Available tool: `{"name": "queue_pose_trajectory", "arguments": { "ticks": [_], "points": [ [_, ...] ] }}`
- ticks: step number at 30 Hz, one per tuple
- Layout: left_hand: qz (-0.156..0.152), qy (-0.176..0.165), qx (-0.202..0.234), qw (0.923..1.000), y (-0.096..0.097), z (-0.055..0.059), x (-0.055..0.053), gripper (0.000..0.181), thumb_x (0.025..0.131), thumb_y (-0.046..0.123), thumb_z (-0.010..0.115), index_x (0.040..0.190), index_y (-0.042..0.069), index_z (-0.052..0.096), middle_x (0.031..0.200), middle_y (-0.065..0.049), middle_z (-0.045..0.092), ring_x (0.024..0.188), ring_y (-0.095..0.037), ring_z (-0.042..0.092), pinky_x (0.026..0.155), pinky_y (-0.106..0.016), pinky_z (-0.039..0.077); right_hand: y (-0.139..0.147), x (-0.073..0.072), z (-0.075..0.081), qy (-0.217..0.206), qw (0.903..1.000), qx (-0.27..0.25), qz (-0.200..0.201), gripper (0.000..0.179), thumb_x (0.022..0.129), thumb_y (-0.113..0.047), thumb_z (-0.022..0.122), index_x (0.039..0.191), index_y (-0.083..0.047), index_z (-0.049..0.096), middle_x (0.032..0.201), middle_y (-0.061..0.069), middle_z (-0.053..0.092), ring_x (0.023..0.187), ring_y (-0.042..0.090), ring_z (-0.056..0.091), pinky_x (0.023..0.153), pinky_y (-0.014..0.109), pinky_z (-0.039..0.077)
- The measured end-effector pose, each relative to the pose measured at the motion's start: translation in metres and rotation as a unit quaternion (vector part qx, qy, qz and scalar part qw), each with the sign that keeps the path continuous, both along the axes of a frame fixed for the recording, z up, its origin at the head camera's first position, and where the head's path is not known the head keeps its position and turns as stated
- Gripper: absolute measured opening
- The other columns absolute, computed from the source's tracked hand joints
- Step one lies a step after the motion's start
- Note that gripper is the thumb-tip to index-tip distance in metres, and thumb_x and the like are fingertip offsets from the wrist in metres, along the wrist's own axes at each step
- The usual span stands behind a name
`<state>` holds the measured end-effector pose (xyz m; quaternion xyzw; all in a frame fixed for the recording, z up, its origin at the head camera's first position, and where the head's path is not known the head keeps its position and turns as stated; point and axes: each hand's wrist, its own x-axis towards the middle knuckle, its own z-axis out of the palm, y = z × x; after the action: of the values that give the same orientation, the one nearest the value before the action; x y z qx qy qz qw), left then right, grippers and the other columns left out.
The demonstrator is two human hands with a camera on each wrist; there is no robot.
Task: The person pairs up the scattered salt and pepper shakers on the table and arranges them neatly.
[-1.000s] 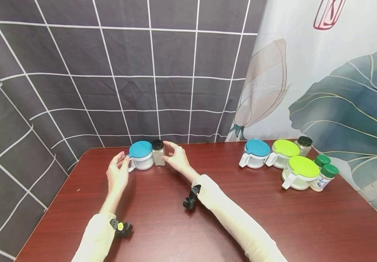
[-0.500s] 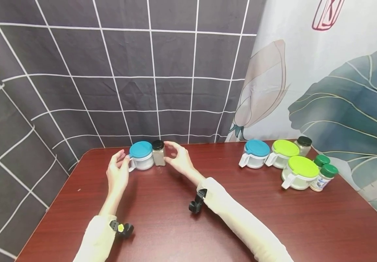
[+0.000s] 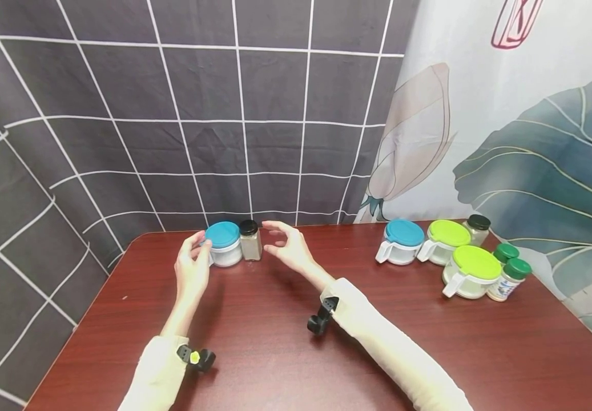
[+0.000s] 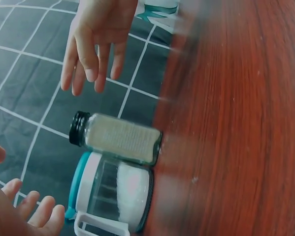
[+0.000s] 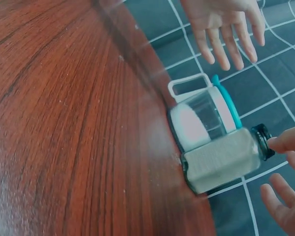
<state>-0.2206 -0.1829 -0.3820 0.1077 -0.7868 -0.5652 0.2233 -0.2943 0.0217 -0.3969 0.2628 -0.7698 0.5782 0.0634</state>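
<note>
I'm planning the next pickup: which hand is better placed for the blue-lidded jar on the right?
Probably the right hand: it appears empty and nearer that jar; the left hand is farther left.

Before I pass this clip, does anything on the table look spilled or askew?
Just a pale fleck on the table, near its left edge, odd against the red; too small to identify. All jars stand upright.

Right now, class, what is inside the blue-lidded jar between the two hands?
The blue-lidded jar holds something white in its lower part. Its blue lid covers the inside from above; the black-capped jar hides part of it in the right wrist view.
</note>
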Motion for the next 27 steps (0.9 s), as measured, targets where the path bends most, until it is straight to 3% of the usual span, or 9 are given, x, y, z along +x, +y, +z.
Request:
{"name": "queue_pose_trajectory", "arguments": {
  "ticks": [3, 7, 13, 20, 27],
  "points": [
    [-0.008, -0.002, 0.002, 1.0000, 0.003, 0.002, 0.000, 0.040, 0.097, 0.019, 0.051, 0.134, 0.005, 0.052, 0.137, -0.012, 0.055, 0.120, -0.028, 0.056, 0.098, -0.034, 0.040, 0.004, 0.001, 0.004, -0.005, 0.9999, 0.003, 0.014, 0.050, 0.079, 0.008, 0.067, 0.127, 0.003, 0.056, 0.130, 0.021, 0.059, 0.118, 0.041, 0.057, 0.094, 0.055, 0.048],
    [-0.013, -0.003, 0.001, 0.9999, 0.005, 0.004, 0.001, 0.039, 0.097, 0.020, 0.051, 0.134, 0.006, 0.052, 0.138, -0.011, 0.055, 0.120, -0.027, 0.056, 0.096, -0.033, 0.041, 0.008, 0.000, 0.003, -0.004, 0.9997, 0.001, 0.023, 0.048, 0.080, 0.007, 0.067, 0.126, 0.001, 0.058, 0.129, 0.019, 0.061, 0.115, 0.036, 0.060, 0.094, 0.054, 0.049],
    [-0.025, 0.006, 0.001, 0.9997, 0.013, 0.005, 0.002, 0.038, 0.097, 0.019, 0.052, 0.132, 0.004, 0.053, 0.137, -0.014, 0.056, 0.120, -0.032, 0.057, 0.105, -0.042, 0.040, 0.017, 0.001, 0.007, -0.003, 0.9995, -0.022, 0.024, 0.045, 0.079, 0.008, 0.066, 0.123, 0.002, 0.059, 0.125, 0.021, 0.062, 0.112, 0.035, 0.061, 0.092, 0.054, 0.050],
    [-0.042, 0.000, -0.004, 0.9991, 0.026, 0.004, 0.003, 0.037, 0.096, 0.018, 0.053, 0.131, 0.006, 0.054, 0.134, -0.016, 0.058, 0.119, -0.033, 0.058, 0.105, -0.045, 0.039, 0.028, 0.004, 0.009, 0.002, 0.9997, -0.020, 0.011, 0.045, 0.079, 0.007, 0.067, 0.122, -0.001, 0.060, 0.122, 0.018, 0.064, 0.110, 0.031, 0.062, 0.089, 0.041, 0.054],
    [-0.065, 0.004, 0.008, 0.9978, 0.041, -0.001, 0.005, 0.036, 0.096, 0.014, 0.053, 0.131, 0.003, 0.054, 0.132, -0.019, 0.058, 0.119, -0.036, 0.057, 0.106, -0.045, 0.041, 0.039, 0.009, 0.015, -0.001, 0.9993, -0.036, 0.014, 0.045, 0.079, 0.010, 0.067, 0.123, 0.003, 0.058, 0.122, 0.024, 0.062, 0.110, 0.038, 0.061, 0.091, 0.055, 0.050]
  ]
}}
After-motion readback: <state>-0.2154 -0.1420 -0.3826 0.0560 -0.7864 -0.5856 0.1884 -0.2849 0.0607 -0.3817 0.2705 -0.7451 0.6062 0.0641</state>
